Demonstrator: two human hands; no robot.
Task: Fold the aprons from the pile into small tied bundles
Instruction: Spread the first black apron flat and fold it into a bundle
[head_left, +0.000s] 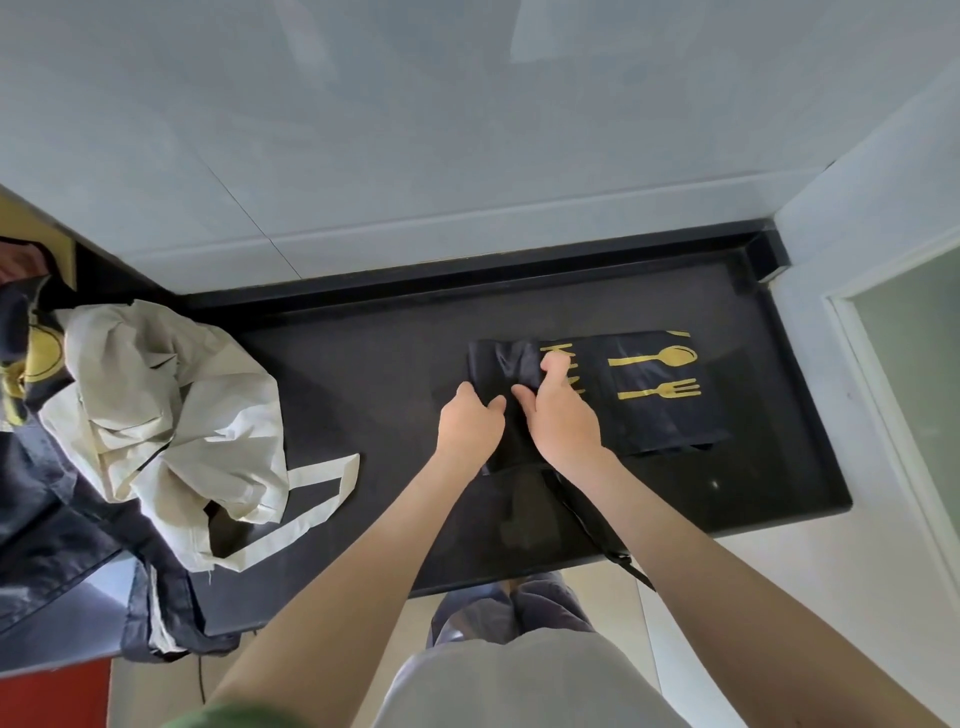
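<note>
Forearms — both reach away from the body, over the near edge of the counter, and meet at the work.

Left hand — on the near-left part of the apron; fingers curled down into the dark cloth, thumb toward the other hand. It seems to pinch a fold, though the grip itself is hidden.

Right hand — just beside the left, nearly touching; fingers bent over the bunched left end of the apron, closed on the cloth and covering part of the gold print.

Apron — dark, gold spoon and fork print, lying flat in a folded strip. Long axis left to right; the bunched end lies under the hands, the flat length stretches right from them. Right hand is nearer that length.

Strap — dark, trails from the apron off the near edge.

Pile — cream and dark aprons heaped at the counter's left, well apart from the hands.

Judgement — further folding or rolling would run rightward along the strip; tying is not yet done.
</note>
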